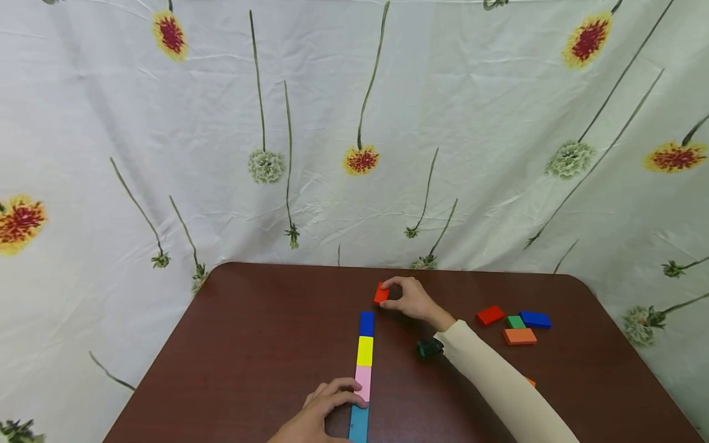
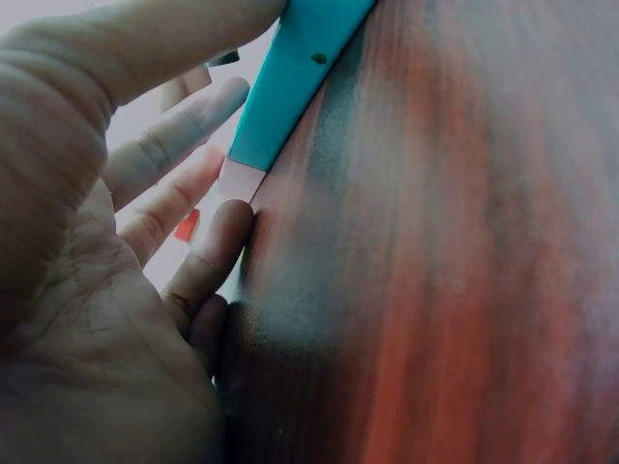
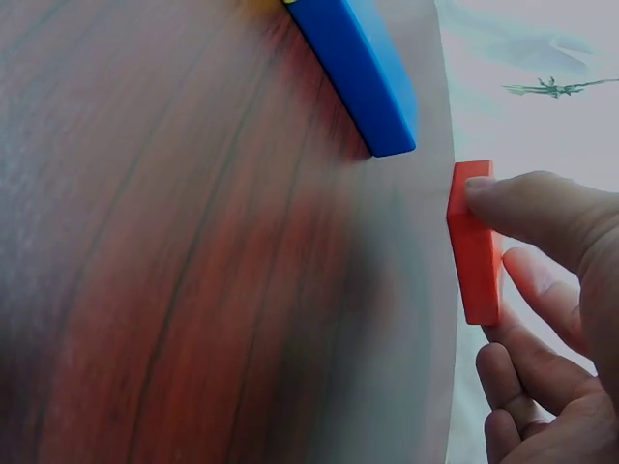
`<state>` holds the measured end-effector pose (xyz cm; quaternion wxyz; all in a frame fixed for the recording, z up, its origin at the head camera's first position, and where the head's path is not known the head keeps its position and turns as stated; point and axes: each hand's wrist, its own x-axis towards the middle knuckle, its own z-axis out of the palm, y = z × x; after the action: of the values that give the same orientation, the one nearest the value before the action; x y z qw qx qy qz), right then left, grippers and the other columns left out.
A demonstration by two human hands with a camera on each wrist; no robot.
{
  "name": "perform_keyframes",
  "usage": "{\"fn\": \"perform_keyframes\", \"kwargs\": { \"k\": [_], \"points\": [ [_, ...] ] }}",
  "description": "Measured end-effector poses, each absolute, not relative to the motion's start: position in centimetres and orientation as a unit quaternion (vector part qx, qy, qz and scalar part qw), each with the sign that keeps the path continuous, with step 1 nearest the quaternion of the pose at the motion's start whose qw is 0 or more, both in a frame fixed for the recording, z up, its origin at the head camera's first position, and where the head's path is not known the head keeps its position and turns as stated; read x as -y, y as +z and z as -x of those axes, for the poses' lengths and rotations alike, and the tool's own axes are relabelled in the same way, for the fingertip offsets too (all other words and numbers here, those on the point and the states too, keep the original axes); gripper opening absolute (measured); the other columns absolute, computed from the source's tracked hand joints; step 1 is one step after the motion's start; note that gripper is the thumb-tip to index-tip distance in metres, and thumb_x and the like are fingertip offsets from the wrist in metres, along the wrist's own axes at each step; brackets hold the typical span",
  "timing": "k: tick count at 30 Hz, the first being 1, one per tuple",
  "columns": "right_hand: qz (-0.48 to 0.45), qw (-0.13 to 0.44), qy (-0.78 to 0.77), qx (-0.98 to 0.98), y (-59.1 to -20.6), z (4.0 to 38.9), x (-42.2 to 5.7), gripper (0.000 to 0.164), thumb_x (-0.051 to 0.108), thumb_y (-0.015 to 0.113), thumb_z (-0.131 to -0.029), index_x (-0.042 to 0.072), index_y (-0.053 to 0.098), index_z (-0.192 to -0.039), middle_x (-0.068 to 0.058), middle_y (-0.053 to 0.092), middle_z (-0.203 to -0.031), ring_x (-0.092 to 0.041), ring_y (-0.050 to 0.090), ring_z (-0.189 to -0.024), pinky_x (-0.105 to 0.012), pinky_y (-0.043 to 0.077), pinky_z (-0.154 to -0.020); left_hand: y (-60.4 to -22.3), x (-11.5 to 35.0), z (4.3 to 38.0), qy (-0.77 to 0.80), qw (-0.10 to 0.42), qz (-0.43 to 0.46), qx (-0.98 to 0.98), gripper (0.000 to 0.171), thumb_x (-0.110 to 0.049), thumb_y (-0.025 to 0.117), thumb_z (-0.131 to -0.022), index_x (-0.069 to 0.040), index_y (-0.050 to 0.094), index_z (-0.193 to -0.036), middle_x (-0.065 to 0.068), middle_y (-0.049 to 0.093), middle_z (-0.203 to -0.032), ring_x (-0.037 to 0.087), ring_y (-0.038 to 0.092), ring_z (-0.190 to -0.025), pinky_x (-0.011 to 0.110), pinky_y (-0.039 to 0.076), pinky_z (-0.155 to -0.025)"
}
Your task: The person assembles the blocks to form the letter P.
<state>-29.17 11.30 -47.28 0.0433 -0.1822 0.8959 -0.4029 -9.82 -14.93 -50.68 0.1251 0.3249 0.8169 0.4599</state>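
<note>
R hand (image 1: 412, 299), just right of ctr in the head frame, pinches a bright red rectangular block (image 1: 381, 293) btwn thumb & fingers, near the far edge of a dark reddish-brown wood-grain table (image 1: 249, 344). Can't tell if this block touches the tabletop. In the R wrist view it's at mid-right, thumb on its upper end.

Below it in the head frame, w/ a gap btwn, a straight row of blocks runs to the bottom edge: dark blue rectangular block (image 1: 367, 323) at the top, then bright yellow rectangular block (image 1: 365, 351), pale pink rectangular block (image 1: 362, 383), teal rectangular block (image 1: 359, 423), end to end.

L hand (image 1: 321, 409), lower ctr, is released: fingers loosely extended, fingertips touching the row around the pink/teal join.

Mid-right of the head frame, a loose group: red slab-like block (image 1: 490, 315), small green block (image 1: 516, 322), royal blue slab-like block (image 1: 535, 319), orange slab-like block (image 1: 520, 336). Lower down, a second orange piece (image 1: 530, 381) is mostly hidden behind the cream long sleeve (image 1: 498, 381) of the R arm.

White flower-print cloth (image 1: 210, 123) hangs behind, filling the upper frame.
</note>
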Motion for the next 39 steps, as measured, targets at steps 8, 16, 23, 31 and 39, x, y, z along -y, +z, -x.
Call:
{"fn": "perform_keyframes", "kwargs": {
  "k": [8, 16, 23, 31, 39],
  "points": [
    [0.173, 0.053, -0.419, -0.890, -47.5, 29.4, -10.4, 0.037, 0.015, 0.082, -0.084, 0.005, 0.069, -0.117, -0.012, 0.068, -0.122, -0.029, 0.058, -0.112, -0.048, 0.046, -0.103, -50.6, 15.0, 9.9, 0.457, 0.130, -0.323, -0.818, 0.045, -0.033, 0.081, -0.084, -0.026, 0.064, -0.125, 0.003, 0.050, -0.138, 0.006, 0.036, -0.113, 0.046, 0.030, -0.085],
    [0.187, 0.070, -0.421, -0.885, -48.0, 29.6, -9.6, 0.036, 0.016, 0.081, -0.085, 0.006, 0.070, -0.117, -0.014, 0.065, -0.128, -0.028, 0.057, -0.111, -0.046, 0.050, -0.097, -50.7, 15.1, 9.9, 0.463, 0.123, -0.329, -0.814, 0.046, -0.033, 0.082, -0.084, -0.024, 0.064, -0.125, 0.004, 0.050, -0.137, 0.004, 0.036, -0.111, 0.043, 0.032, -0.083],
    [0.193, 0.071, -0.421, -0.883, -48.5, 29.4, -9.4, 0.034, 0.014, 0.082, -0.084, 0.005, 0.071, -0.115, -0.014, 0.066, -0.126, -0.030, 0.058, -0.114, -0.048, 0.048, -0.101, -50.7, 15.1, 9.9, 0.460, 0.140, -0.322, -0.815, 0.050, -0.042, 0.082, -0.081, -0.026, 0.064, -0.125, 0.004, 0.050, -0.137, 0.004, 0.036, -0.111, 0.042, 0.033, -0.082],
    [0.200, 0.075, -0.412, -0.886, -48.6, 29.5, -9.5, 0.034, 0.013, 0.081, -0.084, 0.005, 0.071, -0.115, -0.013, 0.067, -0.123, -0.028, 0.059, -0.109, -0.045, 0.050, -0.098, -50.7, 15.0, 10.1, 0.459, 0.145, -0.323, -0.815, 0.051, -0.045, 0.081, -0.081, -0.026, 0.065, -0.125, 0.003, 0.050, -0.137, 0.004, 0.036, -0.111, 0.041, 0.033, -0.083],
    [0.211, 0.073, -0.417, -0.881, -48.8, 29.5, -9.3, 0.027, 0.010, 0.075, -0.089, 0.006, 0.070, -0.116, -0.013, 0.068, -0.120, -0.026, 0.059, -0.103, -0.046, 0.049, -0.097, -50.7, 15.0, 10.1, 0.463, 0.132, -0.327, -0.813, 0.049, -0.036, 0.084, -0.080, -0.026, 0.065, -0.125, 0.002, 0.051, -0.137, 0.003, 0.037, -0.110, 0.042, 0.032, -0.082]
  ]
}}
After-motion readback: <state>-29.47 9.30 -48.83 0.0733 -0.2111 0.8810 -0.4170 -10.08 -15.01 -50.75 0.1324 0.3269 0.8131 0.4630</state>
